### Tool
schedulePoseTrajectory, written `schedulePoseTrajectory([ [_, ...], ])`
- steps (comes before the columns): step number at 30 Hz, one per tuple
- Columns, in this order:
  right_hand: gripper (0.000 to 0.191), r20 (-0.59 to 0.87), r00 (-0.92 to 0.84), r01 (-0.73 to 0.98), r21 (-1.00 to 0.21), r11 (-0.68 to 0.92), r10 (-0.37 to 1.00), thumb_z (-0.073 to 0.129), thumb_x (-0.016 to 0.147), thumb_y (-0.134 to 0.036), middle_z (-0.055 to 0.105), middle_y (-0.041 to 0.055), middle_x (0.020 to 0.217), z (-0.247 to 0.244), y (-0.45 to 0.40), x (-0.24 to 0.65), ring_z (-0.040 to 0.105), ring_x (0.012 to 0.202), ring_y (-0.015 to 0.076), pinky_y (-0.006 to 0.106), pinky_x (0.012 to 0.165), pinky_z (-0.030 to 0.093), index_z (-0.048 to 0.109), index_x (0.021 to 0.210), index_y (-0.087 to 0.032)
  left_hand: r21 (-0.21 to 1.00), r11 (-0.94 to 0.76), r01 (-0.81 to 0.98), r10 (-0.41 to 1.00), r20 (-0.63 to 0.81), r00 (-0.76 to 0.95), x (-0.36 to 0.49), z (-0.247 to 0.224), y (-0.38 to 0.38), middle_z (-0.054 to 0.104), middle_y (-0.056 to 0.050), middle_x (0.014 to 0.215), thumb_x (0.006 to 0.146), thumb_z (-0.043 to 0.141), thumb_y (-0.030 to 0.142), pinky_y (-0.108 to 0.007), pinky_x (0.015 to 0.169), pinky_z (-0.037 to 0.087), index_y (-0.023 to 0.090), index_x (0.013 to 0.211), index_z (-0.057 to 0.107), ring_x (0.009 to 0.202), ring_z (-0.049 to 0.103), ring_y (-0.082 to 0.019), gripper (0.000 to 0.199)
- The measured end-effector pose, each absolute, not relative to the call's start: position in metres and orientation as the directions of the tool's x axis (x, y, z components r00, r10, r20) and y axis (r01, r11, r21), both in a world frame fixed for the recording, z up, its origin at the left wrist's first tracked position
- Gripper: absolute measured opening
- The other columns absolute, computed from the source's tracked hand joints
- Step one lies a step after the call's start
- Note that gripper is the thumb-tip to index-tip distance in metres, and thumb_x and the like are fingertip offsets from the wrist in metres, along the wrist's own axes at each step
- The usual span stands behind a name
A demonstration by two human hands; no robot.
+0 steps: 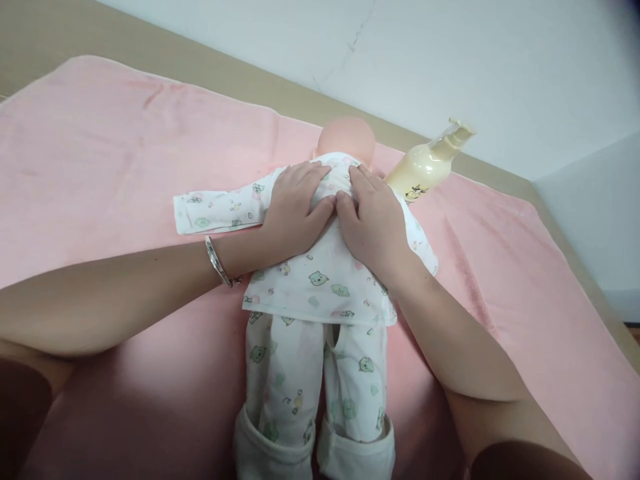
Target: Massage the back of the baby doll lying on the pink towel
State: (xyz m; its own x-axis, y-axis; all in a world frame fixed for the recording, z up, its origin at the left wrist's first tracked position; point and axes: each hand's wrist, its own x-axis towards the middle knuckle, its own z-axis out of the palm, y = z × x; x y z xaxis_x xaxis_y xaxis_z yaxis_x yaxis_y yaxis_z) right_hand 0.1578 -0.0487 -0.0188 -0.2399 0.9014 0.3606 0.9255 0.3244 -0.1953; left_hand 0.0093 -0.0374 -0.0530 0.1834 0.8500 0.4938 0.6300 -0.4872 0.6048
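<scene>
A baby doll lies on a pink blanket, its head at the far end and its face not visible. It wears a white printed top and matching trousers with turned-up cuffs. Flat on the upper part of the top rests my left hand, fingers stretched toward the doll's head. My right hand lies beside it on the same cloth, also with fingers extended. The two thumbs nearly meet at the middle. Neither hand holds anything. One sleeve reaches out to the left; the other is partly behind my right hand.
A pale yellow pump bottle with a cow picture is right of the doll's head. The pink blanket covers most of a wooden table, whose far edge meets a white wall. A silver bracelet circles my left wrist.
</scene>
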Motion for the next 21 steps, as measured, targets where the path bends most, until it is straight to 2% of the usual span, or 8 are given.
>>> schedulePoseTrajectory([
  [5,0.049,0.380,-0.257,0.918,-0.190,0.347,0.888,0.031,0.099,-0.034,0.054,0.0155,0.145,-0.0205,-0.0469,0.1596,0.048,0.137,0.0330,0.059,0.109,0.043,0.050,0.141,-0.017,0.605,-0.486,0.631,0.851,0.491,0.185,0.0092,-0.0533,-0.0371,0.055,-0.006,0.145,0.096,0.036,0.038,-0.048,0.121,0.033,0.025,0.133,0.055,0.137,0.046,-0.026,0.044],
  [9,0.050,0.371,-0.242,0.927,-0.185,0.326,0.897,0.031,0.099,-0.033,0.054,0.0171,0.146,-0.0199,-0.0472,0.1589,0.047,0.138,0.0332,0.058,0.110,0.043,0.050,0.141,-0.014,0.611,-0.483,0.627,0.854,0.486,0.185,0.0092,-0.0529,-0.0371,0.055,-0.006,0.145,0.095,0.037,0.037,-0.048,0.121,0.033,0.024,0.134,0.055,0.137,0.046,-0.027,0.045],
  [13,0.050,0.377,-0.248,0.921,-0.193,0.338,0.893,0.032,0.099,-0.034,0.053,0.0152,0.147,-0.0204,-0.0471,0.1592,0.047,0.139,0.0333,0.060,0.112,0.041,0.049,0.142,-0.017,0.609,-0.484,0.629,0.855,0.483,0.190,0.0088,-0.0523,-0.0371,0.054,-0.006,0.146,0.095,0.036,0.038,-0.048,0.121,0.032,0.024,0.133,0.055,0.137,0.046,-0.027,0.045],
  [16,0.050,0.369,-0.243,0.922,-0.201,0.332,0.897,0.031,0.098,-0.033,0.052,0.0167,0.147,-0.0205,-0.0472,0.1590,0.045,0.140,0.0336,0.060,0.114,0.038,0.048,0.142,-0.014,0.603,-0.485,0.633,0.853,0.486,0.191,0.0085,-0.0519,-0.0371,0.054,-0.006,0.146,0.096,0.035,0.039,-0.047,0.121,0.034,0.024,0.133,0.055,0.137,0.047,-0.026,0.044],
  [21,0.049,0.373,-0.248,0.925,-0.184,0.333,0.894,0.030,0.100,-0.034,0.053,0.0162,0.145,-0.0208,-0.0473,0.1580,0.045,0.140,0.0328,0.058,0.114,0.040,0.049,0.141,-0.015,0.604,-0.490,0.628,0.849,0.493,0.188,0.0078,-0.0535,-0.0361,0.055,-0.006,0.145,0.098,0.035,0.041,-0.047,0.121,0.034,0.025,0.133,0.056,0.136,0.048,-0.026,0.043],
])
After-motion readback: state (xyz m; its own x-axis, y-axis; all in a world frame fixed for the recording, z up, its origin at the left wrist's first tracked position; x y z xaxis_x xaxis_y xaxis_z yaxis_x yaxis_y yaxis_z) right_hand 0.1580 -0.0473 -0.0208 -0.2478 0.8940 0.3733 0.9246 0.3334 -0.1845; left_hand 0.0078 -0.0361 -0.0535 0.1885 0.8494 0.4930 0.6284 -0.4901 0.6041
